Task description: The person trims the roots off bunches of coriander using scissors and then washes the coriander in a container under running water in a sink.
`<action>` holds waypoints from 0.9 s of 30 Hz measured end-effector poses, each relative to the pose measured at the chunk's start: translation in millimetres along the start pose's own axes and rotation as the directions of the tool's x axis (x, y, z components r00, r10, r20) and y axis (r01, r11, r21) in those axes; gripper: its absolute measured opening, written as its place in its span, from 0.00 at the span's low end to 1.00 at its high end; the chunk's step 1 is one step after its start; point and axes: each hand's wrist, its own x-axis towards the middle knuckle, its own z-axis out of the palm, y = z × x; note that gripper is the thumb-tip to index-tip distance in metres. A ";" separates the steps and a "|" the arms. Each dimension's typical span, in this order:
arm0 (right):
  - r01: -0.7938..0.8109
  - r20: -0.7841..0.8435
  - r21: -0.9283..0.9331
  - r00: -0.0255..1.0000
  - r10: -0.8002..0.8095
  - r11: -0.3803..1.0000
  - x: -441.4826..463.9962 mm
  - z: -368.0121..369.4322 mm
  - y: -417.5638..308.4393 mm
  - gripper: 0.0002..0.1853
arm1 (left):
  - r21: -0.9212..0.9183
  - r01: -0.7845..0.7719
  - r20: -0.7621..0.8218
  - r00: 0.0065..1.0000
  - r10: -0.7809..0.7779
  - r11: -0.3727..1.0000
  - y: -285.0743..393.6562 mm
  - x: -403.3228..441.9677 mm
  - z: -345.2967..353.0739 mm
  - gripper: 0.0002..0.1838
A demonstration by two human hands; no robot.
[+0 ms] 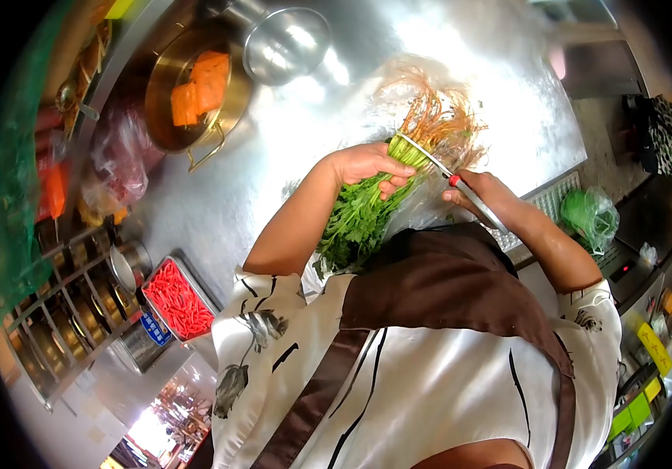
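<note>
My left hand (pixel 375 168) is closed around the stems of a leafy green bunch (pixel 351 219) that looks like coriander. Its leaves hang toward my apron, while the tangled brown roots (pixel 441 109) spread away from me. In my right hand (pixel 488 199) is a pair of scissors (pixel 473 195) with grey handles and a red spot near the pivot. Their blades lie across the bunch where stems meet roots, just beyond my left fingers. Clear plastic (pixel 414 211) lies under the bunch.
On the steel table (pixel 218 203) stand a brass-coloured pot (pixel 160 102) with orange chunks and a metal bowl (pixel 286 47). A tray of red strips (pixel 179 301) sits at left beside a metal rack (pixel 70 313). A bagged green item (pixel 590 219) lies at right.
</note>
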 end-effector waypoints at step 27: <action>-0.208 -0.473 -0.307 0.880 0.041 0.929 16.8 -0.9 1.4 0.22 | 0.299 -0.121 -0.328 0.918 0.222 0.946 41.4 -51.6 43.9 0.07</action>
